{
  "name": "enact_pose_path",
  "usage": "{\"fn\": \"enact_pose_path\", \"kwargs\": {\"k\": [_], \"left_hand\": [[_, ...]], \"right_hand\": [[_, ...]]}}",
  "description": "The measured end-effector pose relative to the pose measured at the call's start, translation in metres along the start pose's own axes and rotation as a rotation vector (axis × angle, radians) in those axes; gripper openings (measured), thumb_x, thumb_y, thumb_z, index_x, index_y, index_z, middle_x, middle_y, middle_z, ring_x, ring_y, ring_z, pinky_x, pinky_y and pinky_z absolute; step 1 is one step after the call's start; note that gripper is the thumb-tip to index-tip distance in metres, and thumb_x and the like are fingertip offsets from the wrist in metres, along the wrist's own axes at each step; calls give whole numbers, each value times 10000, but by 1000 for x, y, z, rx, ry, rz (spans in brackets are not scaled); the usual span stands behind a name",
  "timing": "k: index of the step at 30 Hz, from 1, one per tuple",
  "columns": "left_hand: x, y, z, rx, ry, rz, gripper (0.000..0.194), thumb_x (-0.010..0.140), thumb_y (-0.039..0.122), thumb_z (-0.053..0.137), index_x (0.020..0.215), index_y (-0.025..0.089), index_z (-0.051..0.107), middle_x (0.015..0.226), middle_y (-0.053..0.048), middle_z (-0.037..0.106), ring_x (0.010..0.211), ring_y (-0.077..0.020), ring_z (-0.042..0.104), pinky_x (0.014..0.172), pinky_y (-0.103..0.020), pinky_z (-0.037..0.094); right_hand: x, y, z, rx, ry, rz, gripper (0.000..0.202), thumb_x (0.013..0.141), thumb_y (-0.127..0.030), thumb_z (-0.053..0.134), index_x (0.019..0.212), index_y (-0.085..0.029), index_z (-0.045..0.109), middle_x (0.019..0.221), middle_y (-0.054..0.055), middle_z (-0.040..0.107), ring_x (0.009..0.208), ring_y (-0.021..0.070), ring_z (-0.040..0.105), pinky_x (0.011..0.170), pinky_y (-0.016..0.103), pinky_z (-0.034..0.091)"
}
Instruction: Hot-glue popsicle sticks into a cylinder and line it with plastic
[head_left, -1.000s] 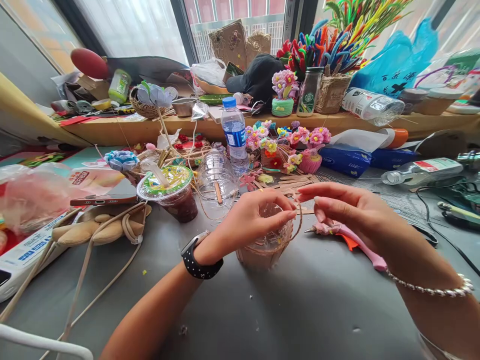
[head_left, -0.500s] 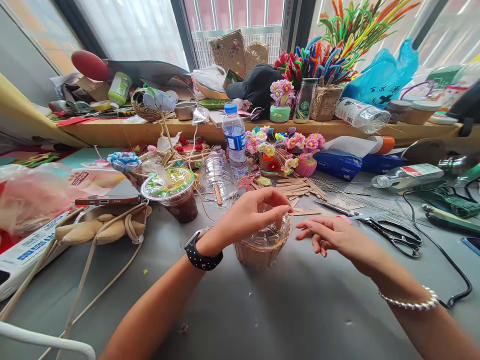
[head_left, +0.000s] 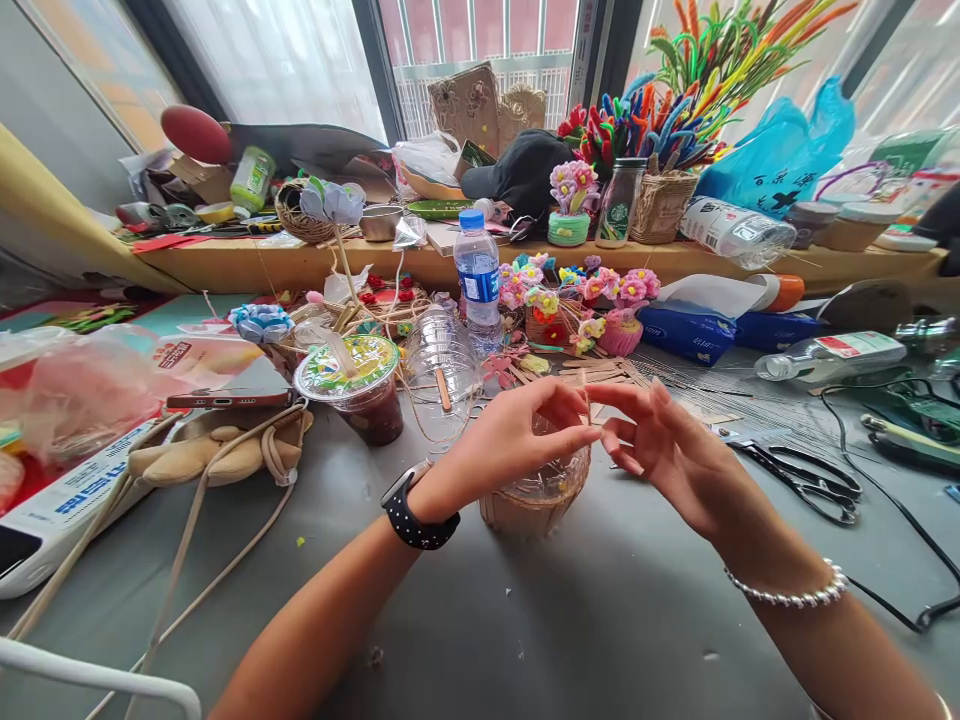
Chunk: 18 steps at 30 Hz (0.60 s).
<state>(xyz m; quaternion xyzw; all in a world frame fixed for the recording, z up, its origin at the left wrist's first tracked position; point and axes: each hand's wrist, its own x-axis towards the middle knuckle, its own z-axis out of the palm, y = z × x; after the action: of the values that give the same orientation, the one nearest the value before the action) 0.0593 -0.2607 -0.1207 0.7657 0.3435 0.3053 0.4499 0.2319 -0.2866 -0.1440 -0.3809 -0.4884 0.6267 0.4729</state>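
Observation:
In the head view my left hand (head_left: 529, 430), with a dotted black watch band at the wrist, reaches over a small pot (head_left: 534, 510). Flat wooden sticks line the pot's outside, and clear plastic shows inside its rim. Thumb and fingers of this hand are drawn together at a thin pale sliver (head_left: 584, 385), too small to name. My right hand (head_left: 667, 455) is just to the right, fingers apart and thumb raised, its forefinger tip close to the left fingertips. Whether that forefinger touches the sliver I cannot tell.
Flat wooden sticks (head_left: 630, 370) lie behind the hands, black-handled scissors (head_left: 814, 480) to the right. A lidded drink cup (head_left: 356, 390), a cut clear bottle (head_left: 442, 350) and a water bottle (head_left: 478, 285) stand or lie beyond the pot. Crocheted flowers (head_left: 570, 290) fill the back.
My right hand has moved left and turned, so its fingertips meet the left hand's. The left hand stays over the pot. The whole view has shifted slightly.

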Motion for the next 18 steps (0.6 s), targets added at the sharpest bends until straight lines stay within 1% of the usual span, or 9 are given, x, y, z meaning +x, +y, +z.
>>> {"fn": "enact_pose_path", "kwargs": {"k": [2, 3, 5, 7, 10, 14, 18], "left_hand": [[0, 0, 1, -42, 29, -18, 248, 732, 361, 590, 835, 165, 477, 819, -17, 593, 767, -130, 572, 693, -260, 462], [0, 0, 1, -79, 40, -32, 256, 728, 355, 596, 820, 171, 444, 817, -19, 593, 771, -137, 578, 684, -269, 464], [0, 0, 2, -177, 43, -67, 280, 729, 334, 600, 794, 186, 372, 811, -21, 600, 780, -150, 594, 663, -279, 467], [1, 0, 2, -273, 33, -97, 303, 735, 306, 597, 773, 196, 317, 800, -20, 611, 782, -154, 606, 654, -280, 464], [1, 0, 2, -343, 35, -118, 320, 736, 269, 600, 768, 198, 290, 788, -22, 623, 785, -151, 611, 674, -285, 454], [2, 1, 1, -349, 33, -143, 334, 715, 251, 622, 780, 194, 300, 762, -16, 622, 766, -153, 614, 691, -300, 452], [2, 2, 1, -375, 31, -155, 341, 705, 237, 635, 785, 192, 306, 757, -19, 619, 770, -166, 617, 684, -298, 452]], "right_hand": [[0, -5, 4, -155, -14, -78, 452, 797, -545, 352, 1031, -234, 581, 836, 40, 585, 619, 106, 461, 477, 219, 328], [-1, -7, 6, -257, -6, -119, 458, 799, -546, 348, 1045, -231, 571, 793, 38, 576, 625, 113, 465, 479, 223, 324], [-3, -11, 9, -461, 9, -199, 437, 804, -533, 354, 1056, -238, 556, 829, 38, 573, 637, 117, 470, 486, 228, 321], [-6, -14, 10, -601, 3, -258, 404, 815, -513, 351, 1062, -255, 539, 902, 33, 571, 642, 111, 472, 502, 228, 329], [-9, -16, 9, -703, -30, -298, 379, 824, -497, 347, 1084, -270, 502, 924, 20, 568, 664, 108, 482, 551, 226, 363], [-12, -16, 5, -769, -62, -326, 367, 826, -476, 363, 1102, -262, 478, 1003, 29, 561, 744, 124, 508, 623, 237, 411], [-12, -17, 6, -844, -89, -368, 390, 827, -481, 360, 1123, -257, 477, 1021, 30, 578, 772, 132, 526, 670, 260, 434]]}}
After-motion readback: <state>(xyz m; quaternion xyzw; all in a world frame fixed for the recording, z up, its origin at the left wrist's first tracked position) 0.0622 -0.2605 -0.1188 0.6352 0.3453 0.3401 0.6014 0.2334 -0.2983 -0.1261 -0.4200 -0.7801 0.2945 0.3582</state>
